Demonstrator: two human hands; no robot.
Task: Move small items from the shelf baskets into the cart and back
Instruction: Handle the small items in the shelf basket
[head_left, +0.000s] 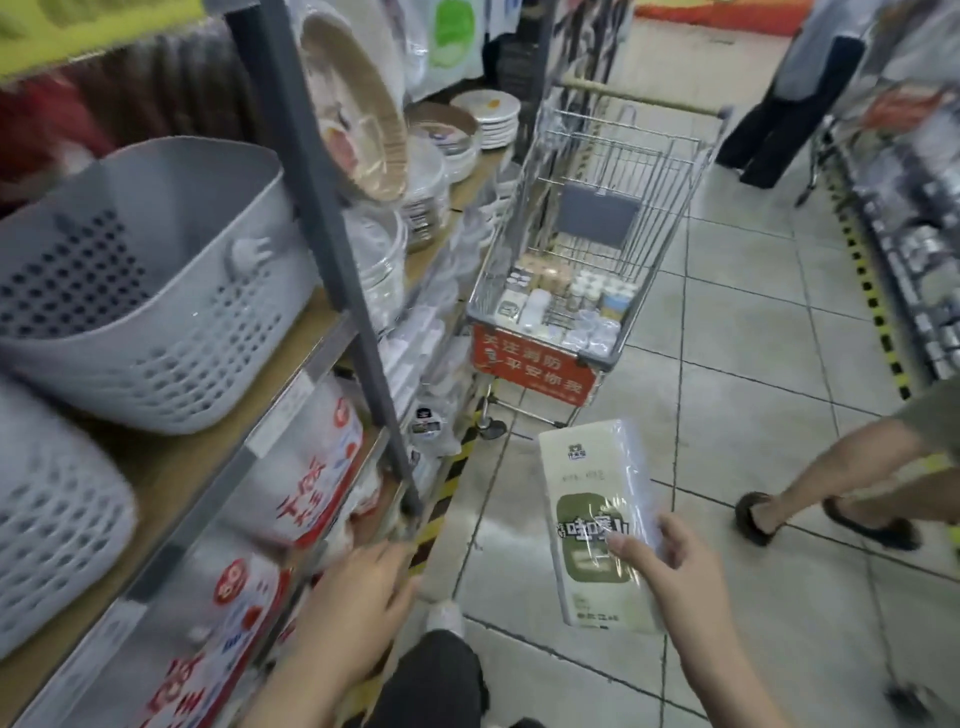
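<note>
Plastic-wrapped and cream-white with a green label, a flat rectangular tissue pack (597, 525) is held in the right hand (670, 566), thumb across its printed face and fingers curled behind its lower right edge. The pack hangs above the pale tiled floor (737, 364), well short of the cart. The left hand (358, 608) reaches toward the lower shelf edge with fingers extended and loosely spread, holding nothing; whether its fingertips touch the shelf is unclear through the blur.

Ahead stands a silver wire shopping cart (597, 208) with a red sign on its near end, its bottom lined with small white and tan packages (566, 306). On the left, a grey metal shelf unit (332, 244) carries a grey perforated plastic basket (150, 291) on its wooden board, with a second similar basket (47, 519) at the near edge. Stacked plates and bowls (441, 150) sit farther along the shelf, and red-and-white wrapped bundles (306, 483) fill the level beneath. At right, another person's bare legs in dark shoes (810, 504) cross the aisle.
</note>
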